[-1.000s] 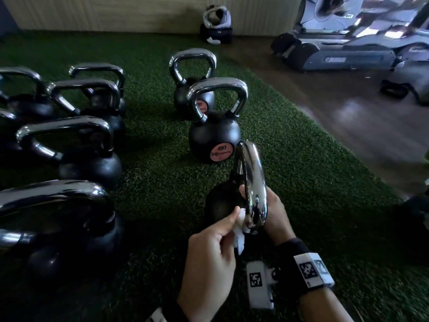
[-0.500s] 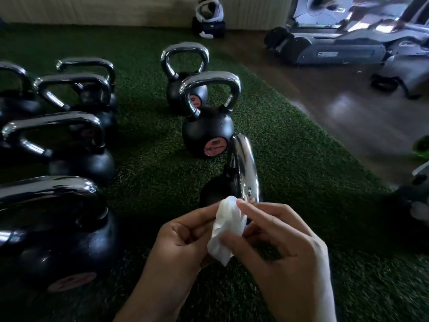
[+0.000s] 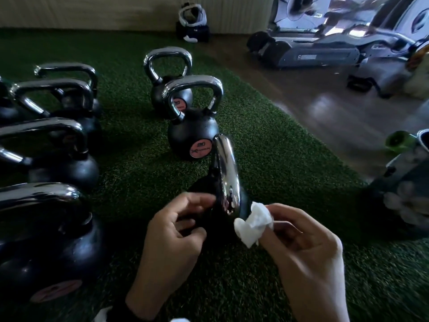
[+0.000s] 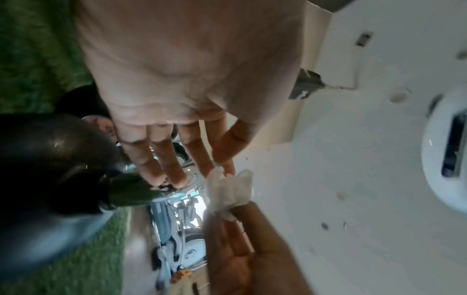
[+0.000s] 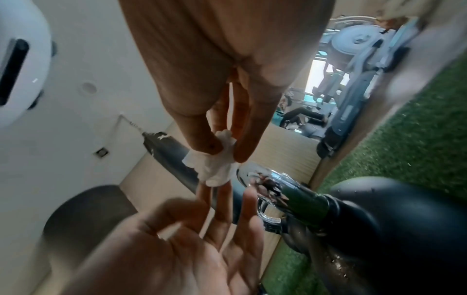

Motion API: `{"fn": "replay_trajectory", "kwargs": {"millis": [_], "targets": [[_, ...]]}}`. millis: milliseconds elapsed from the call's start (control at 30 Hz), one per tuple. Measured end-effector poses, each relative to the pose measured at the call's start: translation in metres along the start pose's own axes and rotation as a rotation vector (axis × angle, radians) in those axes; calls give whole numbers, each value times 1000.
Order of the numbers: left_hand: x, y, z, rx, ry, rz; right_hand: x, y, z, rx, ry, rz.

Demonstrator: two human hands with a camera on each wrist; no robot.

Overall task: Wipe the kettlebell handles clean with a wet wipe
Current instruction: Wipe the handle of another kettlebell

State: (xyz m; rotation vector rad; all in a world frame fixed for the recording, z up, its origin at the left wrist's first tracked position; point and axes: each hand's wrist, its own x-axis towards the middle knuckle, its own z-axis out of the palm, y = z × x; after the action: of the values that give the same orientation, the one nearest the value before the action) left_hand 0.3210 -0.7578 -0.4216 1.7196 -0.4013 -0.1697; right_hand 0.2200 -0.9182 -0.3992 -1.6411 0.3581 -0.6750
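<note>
Now the right hand (image 3: 308, 259) pinches the wet wipe (image 3: 253, 223) just right of the upright chrome handle (image 3: 226, 175); the left hand (image 3: 171, 242), loosely curled, holds nothing.

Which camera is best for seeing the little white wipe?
The right wrist view: the wet wipe sits sharp and central, pinched by the right hand. The head view shows it beside the chrome handle; the left wrist view shows it blurrier.
</note>
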Motion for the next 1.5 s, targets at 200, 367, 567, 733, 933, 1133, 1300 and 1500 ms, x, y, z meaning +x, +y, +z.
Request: {"fn": "replay_trajectory", "kwargs": {"millis": [200,367,567,733,933,1133,1300,1500], "targets": [[25,-70,30,454,-137,72,3,13,-10,115,111,132],[42,-92,66,602,74,140,5,21,-9,169,79,196],[57,-100,62,507,184,322,13,33,0,190,40,228],[71,-101,46,496,120,456,32,48,2,149,128,234],[91,-101,5,228,-176,307,84,68,14,-43,190,178],[92,-104,0,240,-245,299,136,96,49,-364,92,33],[89,-105,4,253,-201,339,137,108,53,-467,90,14],[87,-105,6,266,-148,381,154,92,55,-429,153,-120]]}}
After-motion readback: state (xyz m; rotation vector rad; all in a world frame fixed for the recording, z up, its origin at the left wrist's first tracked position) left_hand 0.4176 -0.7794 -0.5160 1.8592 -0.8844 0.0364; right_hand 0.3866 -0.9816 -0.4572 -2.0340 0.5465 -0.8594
